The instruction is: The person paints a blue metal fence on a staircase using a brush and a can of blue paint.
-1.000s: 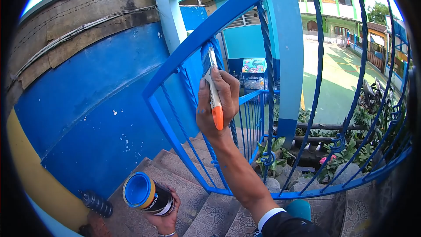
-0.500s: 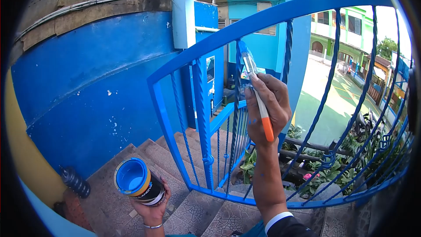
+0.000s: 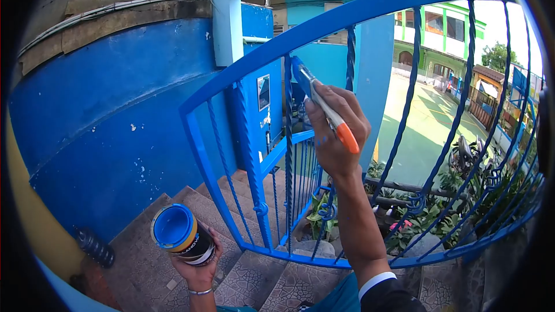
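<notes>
My right hand [image 3: 342, 124] grips a paintbrush [image 3: 334, 117] by its white and orange handle. Its blue-coated bristles are up by a twisted bar, just under the top rail of the blue metal railing [image 3: 312, 28]. Blue paint specks mark this hand. Low on the left, my left hand [image 3: 202, 263] is wrapped round a paint can [image 3: 193, 248] with a black and yellow label, its open top tilted toward me. Blue paint shows inside the can and on its rim.
Tiled stairs [image 3: 254, 277] run down beside a blue wall [image 3: 121, 115]. A dark ribbed bottle-like object [image 3: 95, 247] stands at the wall's foot on the left. Plants [image 3: 430, 228] and stones lie behind the railing, with a green court [image 3: 410, 115] farther off.
The brush has tilted more to the left, its bristles now at the right side of the bar. My view has shifted slightly right; the left hand still holds the can.
</notes>
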Demonstrator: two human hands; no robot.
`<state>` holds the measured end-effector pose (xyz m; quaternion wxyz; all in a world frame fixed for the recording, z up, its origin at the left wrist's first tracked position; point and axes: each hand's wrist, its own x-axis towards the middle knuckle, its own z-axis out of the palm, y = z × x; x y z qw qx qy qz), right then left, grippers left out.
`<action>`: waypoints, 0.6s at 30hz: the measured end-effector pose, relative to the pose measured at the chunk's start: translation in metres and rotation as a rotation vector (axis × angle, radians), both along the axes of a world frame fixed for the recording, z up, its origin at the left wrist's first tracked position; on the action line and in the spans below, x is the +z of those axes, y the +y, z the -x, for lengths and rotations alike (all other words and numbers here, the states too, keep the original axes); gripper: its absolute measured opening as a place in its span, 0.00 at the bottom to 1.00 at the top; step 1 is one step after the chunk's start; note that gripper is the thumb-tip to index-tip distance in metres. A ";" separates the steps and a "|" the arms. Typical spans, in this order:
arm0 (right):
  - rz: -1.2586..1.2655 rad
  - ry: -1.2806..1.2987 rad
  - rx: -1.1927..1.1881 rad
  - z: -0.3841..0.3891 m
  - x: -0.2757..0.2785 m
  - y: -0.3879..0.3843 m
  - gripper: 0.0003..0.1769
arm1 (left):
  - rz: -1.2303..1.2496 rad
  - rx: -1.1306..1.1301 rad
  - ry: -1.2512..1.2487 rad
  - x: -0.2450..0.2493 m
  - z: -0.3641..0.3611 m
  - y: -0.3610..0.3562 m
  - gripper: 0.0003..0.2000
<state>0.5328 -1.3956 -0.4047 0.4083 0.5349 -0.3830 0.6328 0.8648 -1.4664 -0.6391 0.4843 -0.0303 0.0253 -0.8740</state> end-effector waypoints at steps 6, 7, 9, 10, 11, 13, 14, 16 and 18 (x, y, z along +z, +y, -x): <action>-0.165 -0.038 0.062 -0.004 -0.022 0.022 0.15 | 0.011 0.014 -0.011 -0.007 -0.001 -0.004 0.45; -0.116 -0.085 0.076 -0.005 -0.015 0.024 0.13 | 0.024 0.015 -0.018 -0.008 -0.001 -0.004 0.45; -0.059 -0.140 0.029 -0.007 0.002 0.024 0.12 | 0.011 -0.003 -0.028 -0.002 -0.001 -0.001 0.45; -0.031 -0.163 0.011 -0.007 0.011 0.022 0.12 | 0.003 -0.007 -0.029 0.001 -0.001 0.000 0.44; -0.039 -0.195 0.013 -0.007 0.019 0.020 0.11 | 0.006 0.000 -0.036 0.002 0.000 0.000 0.45; -0.193 -0.278 -0.011 -0.013 0.032 0.020 0.12 | 0.010 0.017 -0.041 0.002 0.001 0.000 0.45; -0.269 -0.321 -0.025 -0.016 0.039 0.021 0.12 | 0.015 0.023 -0.035 0.001 0.001 0.000 0.46; -0.348 -0.345 -0.012 -0.024 0.056 0.017 0.13 | 0.029 0.022 -0.029 -0.002 0.001 -0.002 0.46; -0.372 -0.347 -0.017 -0.029 0.071 0.013 0.13 | 0.025 0.008 -0.022 -0.001 0.002 -0.001 0.46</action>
